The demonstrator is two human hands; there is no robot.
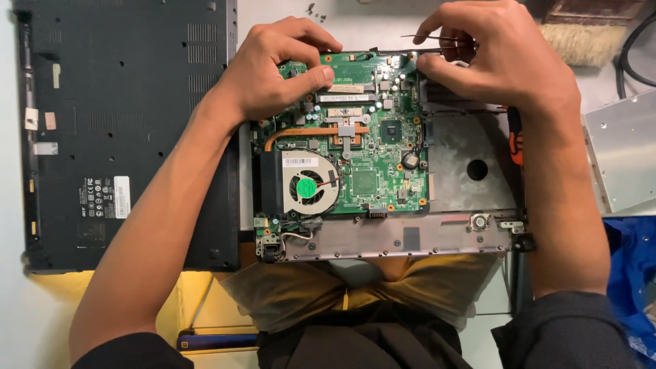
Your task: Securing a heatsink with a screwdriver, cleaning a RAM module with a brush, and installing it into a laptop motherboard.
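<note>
Opened laptop chassis, grey metal tray w/ a round hole (471, 171), sits centre of the table, just in front of the person's torso. Green printed circuit board w/ chips and slots (369, 150) lies in the chassis' left part; round grey cooling fan w/ green hub (309, 186) at the board's near-left corner, copper heat pipe (301, 133) curving from it toward the board's middle.

Left hand (273, 68) rests on the board's far-left corner: thumb pressed flat across the top of the board, other fingers curled over the far edge. It grips the board edge itself, nothing loose in it.

Right hand (492, 58) is at the far-right corner, fingers pinched narrow around a thin dark wire or strip (424, 37) running along the far edge; thumb tip touches the board corner. Can't tell exactly what the strip is.

Black plastic laptop bottom cover w/ vent slots and stickers (123, 130) lies left of the chassis, touching the left forearm. Silver flat metal drive casing (625, 157) sits at right, near the right forearm. Straw-bristle brush (584, 41) at far right; blue cloth (632, 273) near right.
</note>
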